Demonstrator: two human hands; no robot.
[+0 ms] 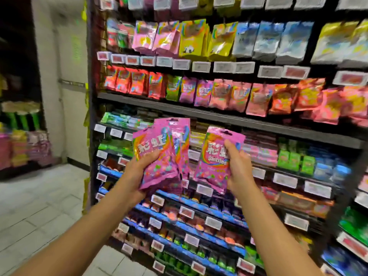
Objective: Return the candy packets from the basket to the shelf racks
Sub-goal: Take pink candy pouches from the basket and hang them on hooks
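Note:
My left hand (137,172) grips a fanned stack of pink Skittles candy packets (165,150) by their lower part. To its right, my right hand (238,166) holds a single pink Skittles packet (214,160), thumb across its front. Both are raised in front of the dark shelf racks (219,116). On the hook row above hang matching pink packets (196,92) between green and salmon ones. No basket is in view.
The racks fill the centre and right, with hanging bags on the upper rows and small boxed sweets with price tags (204,190) lower down. A white tiled floor (39,212) and a white wall lie left, with another shelf (22,144) at far left.

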